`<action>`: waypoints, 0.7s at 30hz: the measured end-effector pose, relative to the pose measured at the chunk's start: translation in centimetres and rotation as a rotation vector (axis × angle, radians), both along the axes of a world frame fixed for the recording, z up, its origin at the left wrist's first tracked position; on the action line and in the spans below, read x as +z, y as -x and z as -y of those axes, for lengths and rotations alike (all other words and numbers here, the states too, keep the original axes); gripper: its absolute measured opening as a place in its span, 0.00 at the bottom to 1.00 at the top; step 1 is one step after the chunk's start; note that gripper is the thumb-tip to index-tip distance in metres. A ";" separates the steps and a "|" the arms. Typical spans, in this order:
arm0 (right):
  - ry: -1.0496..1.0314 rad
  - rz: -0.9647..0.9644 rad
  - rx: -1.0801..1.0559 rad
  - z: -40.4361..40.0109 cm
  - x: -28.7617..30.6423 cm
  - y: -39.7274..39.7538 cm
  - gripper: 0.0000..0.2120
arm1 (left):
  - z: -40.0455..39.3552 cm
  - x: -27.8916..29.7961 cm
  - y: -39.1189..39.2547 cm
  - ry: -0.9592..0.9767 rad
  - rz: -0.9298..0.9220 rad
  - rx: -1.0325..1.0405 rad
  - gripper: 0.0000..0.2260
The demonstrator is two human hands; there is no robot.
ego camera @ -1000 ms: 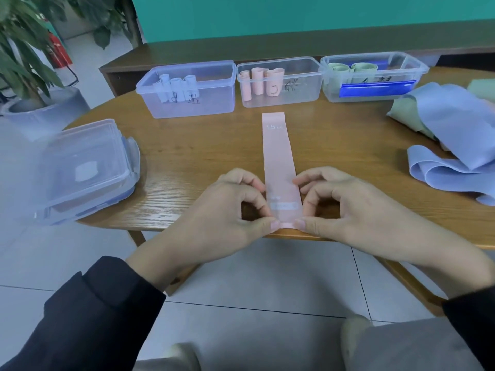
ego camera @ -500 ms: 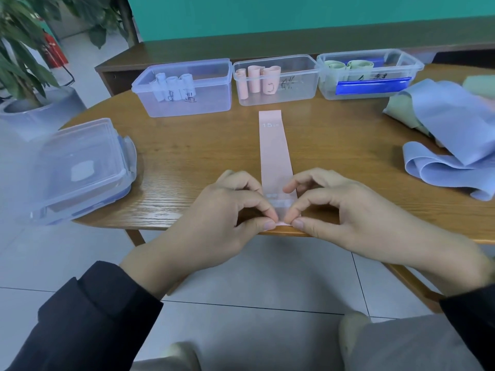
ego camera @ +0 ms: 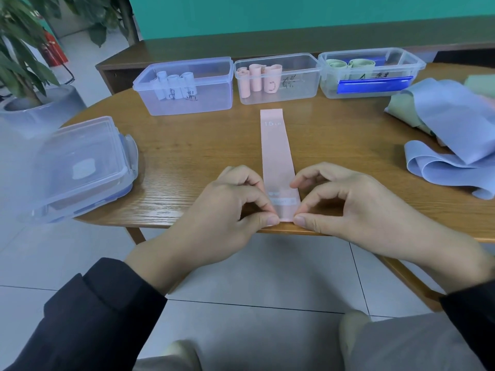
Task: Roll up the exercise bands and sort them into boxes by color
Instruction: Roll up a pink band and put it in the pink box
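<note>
A pink exercise band (ego camera: 277, 153) marked "15 LB" lies flat on the wooden table (ego camera: 187, 156), running from the near edge toward the boxes. My left hand (ego camera: 227, 207) pinches its near left corner and my right hand (ego camera: 345, 204) pinches its near right corner, thumbs at the table edge. Three clear boxes stand in a row at the back: the left box (ego camera: 187, 87) holds pale blue rolls, the middle box (ego camera: 278, 79) pink rolls, the right box (ego camera: 372, 73) green rolls.
A heap of loose blue and green bands (ego camera: 450, 135) lies at the right. Stacked clear lids (ego camera: 80, 164) sit on the table's left edge. A potted plant (ego camera: 24, 76) stands on the floor at far left. A bench runs behind the table.
Both hands have stayed at the band's near end, fingers shifting slightly on its corners. The band itself lies as before.
</note>
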State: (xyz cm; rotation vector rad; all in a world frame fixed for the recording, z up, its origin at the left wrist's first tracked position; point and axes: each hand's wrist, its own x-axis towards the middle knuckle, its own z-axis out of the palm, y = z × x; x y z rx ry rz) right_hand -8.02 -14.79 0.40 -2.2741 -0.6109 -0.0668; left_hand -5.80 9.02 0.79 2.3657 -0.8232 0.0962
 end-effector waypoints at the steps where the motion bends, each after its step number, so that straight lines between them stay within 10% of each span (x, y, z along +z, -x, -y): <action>1: 0.015 0.000 -0.002 0.0 0.1 0.0 0.01 | 0.0 -0.1 -0.1 -0.014 0.005 -0.001 0.02; 12: 0.094 -0.066 -0.068 0.0 0.6 -1.1 0.09 | 0.4 -0.5 -0.8 0.080 0.018 -0.004 0.04; 21: 0.064 0.007 -0.057 -0.3 -0.1 -0.7 0.06 | 0.2 -2.9 0.1 -0.056 0.447 -0.159 0.11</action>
